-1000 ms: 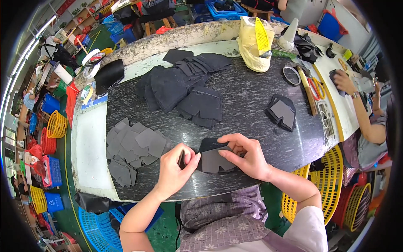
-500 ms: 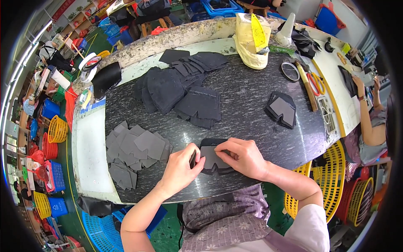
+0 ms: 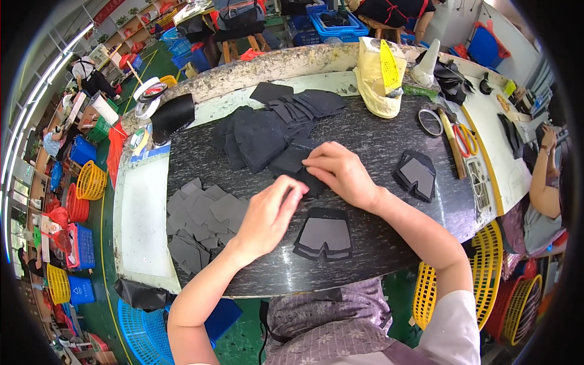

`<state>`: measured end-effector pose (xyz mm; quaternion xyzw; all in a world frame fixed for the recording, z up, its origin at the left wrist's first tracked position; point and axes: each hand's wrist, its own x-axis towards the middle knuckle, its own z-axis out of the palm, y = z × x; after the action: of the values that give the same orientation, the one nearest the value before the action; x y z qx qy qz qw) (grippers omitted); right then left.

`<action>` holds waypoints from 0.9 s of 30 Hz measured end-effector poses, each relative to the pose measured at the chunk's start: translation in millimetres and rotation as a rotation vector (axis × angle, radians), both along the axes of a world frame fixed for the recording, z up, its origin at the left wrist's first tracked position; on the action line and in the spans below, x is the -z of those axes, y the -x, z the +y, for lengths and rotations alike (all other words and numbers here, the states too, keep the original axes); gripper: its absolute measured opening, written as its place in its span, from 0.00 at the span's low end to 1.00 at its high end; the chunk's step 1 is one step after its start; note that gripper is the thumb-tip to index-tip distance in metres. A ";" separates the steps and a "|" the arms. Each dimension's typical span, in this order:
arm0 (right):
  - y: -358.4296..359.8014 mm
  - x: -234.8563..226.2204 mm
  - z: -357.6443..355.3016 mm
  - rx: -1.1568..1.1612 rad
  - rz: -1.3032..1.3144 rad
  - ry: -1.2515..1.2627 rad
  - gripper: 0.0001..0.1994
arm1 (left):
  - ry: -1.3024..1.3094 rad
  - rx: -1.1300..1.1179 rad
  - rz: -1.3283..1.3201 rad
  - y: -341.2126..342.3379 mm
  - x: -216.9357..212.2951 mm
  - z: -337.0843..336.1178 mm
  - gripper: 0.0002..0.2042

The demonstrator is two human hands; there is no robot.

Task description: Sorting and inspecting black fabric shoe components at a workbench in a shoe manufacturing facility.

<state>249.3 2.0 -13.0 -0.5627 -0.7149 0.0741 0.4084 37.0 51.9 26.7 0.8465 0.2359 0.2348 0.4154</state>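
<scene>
Both hands have moved up from the near edge of the counter [image 3: 377, 146], leaving the shorts-shaped dark piece [image 3: 323, 236] lying flat there. The right hand [image 3: 340, 173] presses a black fabric piece [image 3: 291, 163] at the foot of the black pile [image 3: 261, 131] (grip narrow, fingers flat). The left hand [image 3: 271, 213] pinches that piece's near edge. Grey cut pieces [image 3: 204, 222] lie just left.

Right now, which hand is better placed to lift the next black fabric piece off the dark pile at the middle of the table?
Right, probably. The right hand already lies on the near edge of the dark pile of black fabric pieces, fingers on a piece. The left hand sits nearer the person, its fingertips only at that edge.
</scene>
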 end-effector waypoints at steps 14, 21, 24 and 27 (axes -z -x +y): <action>26.1 -38.6 -128.7 -0.003 0.101 0.052 0.32 | 0.528 0.038 -0.419 -0.6 -16.5 -12.8 0.18; 40.2 -28.5 -122.9 0.034 0.520 0.330 0.24 | 0.292 0.024 -0.084 20.9 7.0 -57.0 0.16; 33.3 -18.0 -128.6 0.034 0.475 0.417 0.21 | 0.258 -0.004 0.049 24.3 17.6 -63.2 0.22; 28.8 -15.9 -126.0 0.020 0.446 0.414 0.18 | 0.085 0.011 0.110 25.2 25.3 -66.0 0.22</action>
<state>220.4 -124.0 2.9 -0.6110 -0.5716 0.3359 0.4324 11.8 -14.1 1.4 0.8410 0.2636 0.1754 0.4386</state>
